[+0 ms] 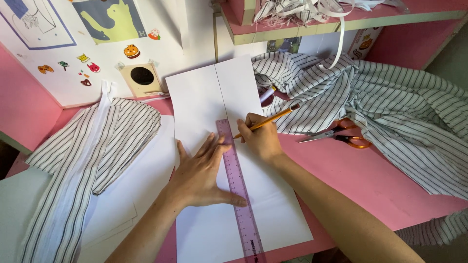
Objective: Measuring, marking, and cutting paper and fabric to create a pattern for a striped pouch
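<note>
A long white sheet of paper [200, 97] lies on the pink table [370, 180], creased down its middle. A translucent purple ruler [240, 199] rests lengthwise on the paper. My left hand [202, 170] lies flat with fingers spread, pressing the ruler down, thumb across it. My right hand [261, 139] grips an orange pencil [273, 118], its tip touching the paper beside the ruler's upper end.
Striped fabric pieces lie at the left [97, 141] and in a heap at the right [390, 102]. Orange-handled scissors [341, 136] rest by the right heap. More white paper [141, 185] lies under the left fabric. A shelf [341, 22] holds fabric scraps. Stickers cover the white wall.
</note>
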